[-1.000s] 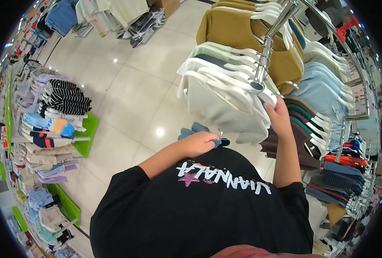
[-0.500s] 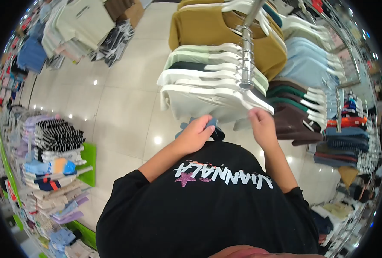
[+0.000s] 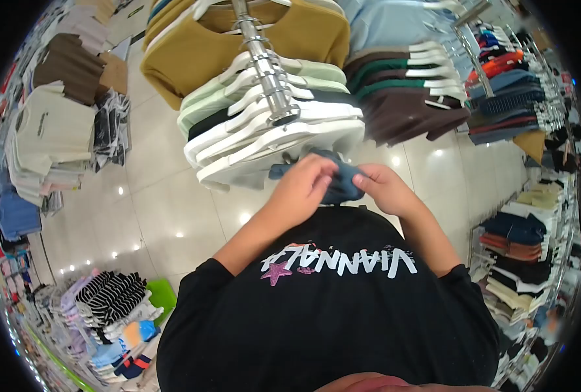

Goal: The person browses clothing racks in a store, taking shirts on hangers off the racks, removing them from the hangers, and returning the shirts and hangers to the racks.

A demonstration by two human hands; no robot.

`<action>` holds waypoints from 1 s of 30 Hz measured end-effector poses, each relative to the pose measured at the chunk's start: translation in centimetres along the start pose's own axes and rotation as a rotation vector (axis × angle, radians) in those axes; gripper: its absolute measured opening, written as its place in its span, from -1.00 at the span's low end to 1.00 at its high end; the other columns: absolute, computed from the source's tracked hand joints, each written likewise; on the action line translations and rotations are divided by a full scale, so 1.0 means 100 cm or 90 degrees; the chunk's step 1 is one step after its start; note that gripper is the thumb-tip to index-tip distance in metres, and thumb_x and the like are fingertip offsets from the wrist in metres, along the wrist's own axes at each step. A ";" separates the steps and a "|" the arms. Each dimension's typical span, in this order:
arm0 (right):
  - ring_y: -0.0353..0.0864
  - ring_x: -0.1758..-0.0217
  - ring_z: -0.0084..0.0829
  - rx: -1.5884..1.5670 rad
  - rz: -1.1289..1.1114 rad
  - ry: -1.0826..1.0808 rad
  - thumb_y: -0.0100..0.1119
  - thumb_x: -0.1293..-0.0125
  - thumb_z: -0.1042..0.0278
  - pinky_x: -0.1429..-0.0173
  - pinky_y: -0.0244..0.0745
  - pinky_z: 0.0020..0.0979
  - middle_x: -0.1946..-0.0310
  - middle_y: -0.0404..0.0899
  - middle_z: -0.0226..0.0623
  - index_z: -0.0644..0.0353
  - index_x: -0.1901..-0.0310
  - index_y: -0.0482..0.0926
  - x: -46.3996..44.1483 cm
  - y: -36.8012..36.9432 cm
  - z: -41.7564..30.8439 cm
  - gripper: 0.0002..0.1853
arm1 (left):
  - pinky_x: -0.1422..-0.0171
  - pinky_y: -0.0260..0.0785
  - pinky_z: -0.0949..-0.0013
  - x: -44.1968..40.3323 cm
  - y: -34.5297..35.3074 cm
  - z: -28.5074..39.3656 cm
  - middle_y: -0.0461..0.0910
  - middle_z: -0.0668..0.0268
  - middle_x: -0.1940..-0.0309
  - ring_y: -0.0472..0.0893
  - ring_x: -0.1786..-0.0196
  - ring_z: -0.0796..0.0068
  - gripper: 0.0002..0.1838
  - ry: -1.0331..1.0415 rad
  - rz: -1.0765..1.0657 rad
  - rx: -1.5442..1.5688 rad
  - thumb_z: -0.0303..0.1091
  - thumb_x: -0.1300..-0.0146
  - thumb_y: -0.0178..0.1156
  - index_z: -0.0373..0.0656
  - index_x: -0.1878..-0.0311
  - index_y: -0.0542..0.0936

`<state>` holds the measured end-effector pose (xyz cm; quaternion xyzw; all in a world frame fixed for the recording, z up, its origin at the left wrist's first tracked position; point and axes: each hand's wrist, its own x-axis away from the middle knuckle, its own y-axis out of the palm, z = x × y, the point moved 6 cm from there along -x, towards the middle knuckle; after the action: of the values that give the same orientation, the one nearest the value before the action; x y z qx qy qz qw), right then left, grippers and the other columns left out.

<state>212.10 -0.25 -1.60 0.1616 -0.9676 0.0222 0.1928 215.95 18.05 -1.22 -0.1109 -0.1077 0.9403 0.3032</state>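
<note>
Left hand (image 3: 303, 186) and right hand (image 3: 387, 188) gripping blue-grey cloth (image 3: 342, 184) near frame centre, white hangers (image 3: 259, 150) above, chrome rail (image 3: 269, 75) at upper centre.

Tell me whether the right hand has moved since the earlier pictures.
Yes. Against the rail, the right hand has moved away, down and to the right in view, and now touches the blue cloth.

Dark blue-grey cloth (image 3: 344, 184), crumpled, bunched in folds, between left hand (image 3: 303, 187) and right hand (image 3: 388, 188)
</note>
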 end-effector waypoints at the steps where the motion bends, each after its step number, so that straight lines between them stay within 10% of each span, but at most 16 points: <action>1: 0.51 0.17 -0.60 0.072 -0.057 0.013 0.07 -0.65 0.34 -0.07 0.48 -0.43 0.26 0.68 -0.47 0.31 0.09 0.65 0.008 0.005 -0.009 -0.77 | -0.21 0.48 0.10 -0.004 -0.004 0.001 0.64 0.07 0.02 0.63 -0.11 0.01 -0.69 0.039 0.046 0.008 -0.58 -0.32 0.18 -0.23 -0.12 0.60; 9: 0.48 0.31 -0.23 0.316 -0.202 -0.068 0.20 -0.52 0.38 0.09 0.46 -0.27 0.39 0.55 -0.12 0.35 0.16 0.59 0.041 0.003 -0.059 -0.83 | -0.11 0.46 0.10 -0.030 0.032 0.011 0.64 0.13 0.21 0.64 0.04 0.06 -0.82 0.142 -0.356 -0.083 -0.42 -0.22 0.36 -0.20 0.14 0.62; 17: 0.57 0.10 -0.10 0.434 -0.144 -0.183 0.24 -0.47 0.38 -0.06 0.47 -0.14 0.34 0.63 -0.15 0.27 0.24 0.64 0.069 -0.035 -0.065 -0.85 | 0.02 0.43 0.06 -0.021 0.009 0.010 0.63 0.17 0.32 0.62 0.15 0.00 -0.76 0.049 -0.198 -0.341 -0.29 -0.13 0.49 -0.17 0.30 0.61; 23: 0.50 0.09 -0.12 0.363 -0.159 -0.259 0.15 -0.56 0.21 -0.11 0.43 -0.15 0.35 0.55 -0.19 0.27 0.31 0.58 0.091 -0.052 -0.054 -0.69 | 0.00 0.53 0.15 0.004 0.035 0.033 0.68 0.18 0.22 0.70 0.09 0.08 -0.85 -0.020 0.005 -0.250 -0.54 -0.14 0.41 -0.19 0.24 0.64; 30: 0.55 0.06 -0.12 0.338 -0.186 -0.319 0.22 -0.49 0.39 -0.16 0.45 -0.15 0.34 0.61 -0.21 0.26 0.26 0.64 0.134 -0.084 -0.042 -0.85 | -0.09 0.57 0.14 0.014 0.073 0.073 0.69 0.22 0.16 0.71 0.00 0.08 -0.70 0.186 0.206 -0.276 -0.71 0.05 0.42 -0.16 0.25 0.62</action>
<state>204.65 -11.83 7.26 0.3421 -0.9121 0.2044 -0.0966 208.83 12.13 3.52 -0.3224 -0.2418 0.9058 0.1308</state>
